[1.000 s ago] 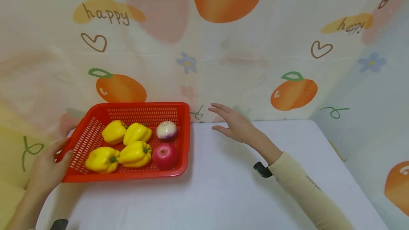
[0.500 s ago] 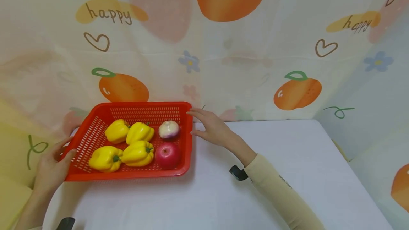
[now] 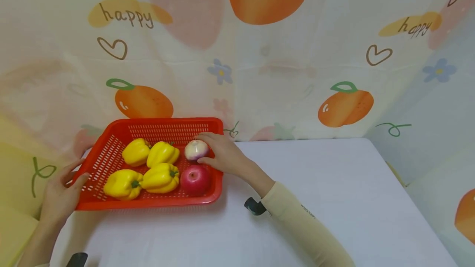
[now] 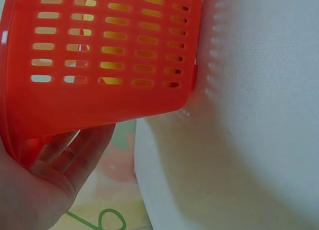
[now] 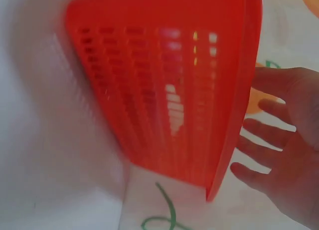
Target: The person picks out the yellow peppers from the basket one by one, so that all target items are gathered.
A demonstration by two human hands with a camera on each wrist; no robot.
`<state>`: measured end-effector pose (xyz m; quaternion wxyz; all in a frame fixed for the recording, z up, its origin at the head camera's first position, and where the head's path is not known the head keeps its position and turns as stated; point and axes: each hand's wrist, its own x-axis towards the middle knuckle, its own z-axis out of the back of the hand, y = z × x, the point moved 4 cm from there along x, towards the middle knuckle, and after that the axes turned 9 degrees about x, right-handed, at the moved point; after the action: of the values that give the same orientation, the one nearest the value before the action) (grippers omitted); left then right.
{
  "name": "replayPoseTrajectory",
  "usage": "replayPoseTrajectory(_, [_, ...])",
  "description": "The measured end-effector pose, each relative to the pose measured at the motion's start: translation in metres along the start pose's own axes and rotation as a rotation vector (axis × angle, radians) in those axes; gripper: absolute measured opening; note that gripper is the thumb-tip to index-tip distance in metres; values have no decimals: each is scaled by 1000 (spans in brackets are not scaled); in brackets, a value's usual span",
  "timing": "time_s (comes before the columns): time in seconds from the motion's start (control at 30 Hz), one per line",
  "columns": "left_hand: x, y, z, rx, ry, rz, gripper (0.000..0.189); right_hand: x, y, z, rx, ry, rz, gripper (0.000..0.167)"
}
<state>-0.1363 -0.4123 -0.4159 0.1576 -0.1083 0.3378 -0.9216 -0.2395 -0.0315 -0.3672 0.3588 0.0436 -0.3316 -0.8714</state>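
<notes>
A red plastic basket (image 3: 219, 184) sits at the left of the white table. My left hand (image 3: 61, 195) grips its left rim, thumb over the top edge and fingers beneath, as the left wrist view shows. Inside lie several yellow bell peppers (image 3: 159, 178), a white-and-purple onion (image 3: 196, 151) and a round red fruit (image 3: 195, 180). My right hand (image 3: 226, 153) reaches over the right rim, thumb and fingers spread at the onion's right side; contact cannot be told. In the right wrist view its fingers (image 5: 266, 132) are spread apart beside the rim.
The white tabletop (image 3: 315, 201) extends to the right of the basket. Behind it hangs a printed cloth (image 3: 274, 81) with fruit pictures, close to the basket's back rim. A dark wrist camera (image 3: 255, 206) hangs below the right wrist.
My right hand has moved left, from beside the basket to over its right rim by the onion. The left hand still grips the left rim. The basket's contents have not moved.
</notes>
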Motion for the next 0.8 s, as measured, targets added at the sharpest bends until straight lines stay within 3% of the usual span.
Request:
replayPoseTrajectory(0.23, [-2,3,1,-53,-5,-7,52,10,18,-20,21,96,-77,66])
replayPoseTrajectory(0.5, [0,2,1,-75,5,-11,52,24,35,-44,-101,162,-24,70])
replayPoseTrajectory(0.8, [0,0,1,-45,9,5,53,33,43,-72,-196,246,-41,67])
